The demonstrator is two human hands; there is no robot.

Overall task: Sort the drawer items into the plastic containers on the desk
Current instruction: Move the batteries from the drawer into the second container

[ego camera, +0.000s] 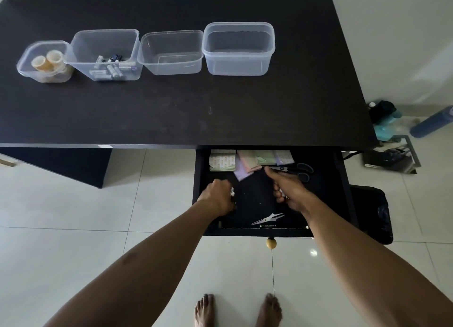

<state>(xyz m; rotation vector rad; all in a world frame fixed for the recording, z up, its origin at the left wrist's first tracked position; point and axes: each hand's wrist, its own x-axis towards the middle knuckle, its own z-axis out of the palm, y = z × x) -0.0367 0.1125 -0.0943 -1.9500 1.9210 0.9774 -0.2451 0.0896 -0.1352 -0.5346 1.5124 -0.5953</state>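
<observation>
Dark desk (220, 111) against a pale wall; glossy light floor tiles below, bare feet at the near edge of view. Four clear plastic containers stand in a row along the far part of the desk: the leftmost container (29, 64) holds tape rolls (47, 59); the second container (81, 44) holds batteries (110, 69); the third container (171, 36) and the fourth container (239, 27), farthest right, hold nothing visible. The drawer (343, 179) is pulled out under the desk's right half, its round yellowish knob (271, 243) on the near front. At the far end of the drawer lies a loose stack of sticky note pads (247, 158) in pastel colours, partly under the desk edge. Black-handled scissors (297, 171) lie just right of them, long axis roughly left-right, handles to the right. A second pair, open metal scissors (268, 218), lies near the front, blades pointing left and near. Left hand (219, 196) is curled closed over small pale items, probably batteries, though they are mostly hidden. Right hand (288, 189) is likewise closed around small objects, its thumb reaching toward the black scissors' blades. On the floor to the right: a blue cylinder (432, 122), teal objects, and a black bag (372, 214) beside the drawer.
</observation>
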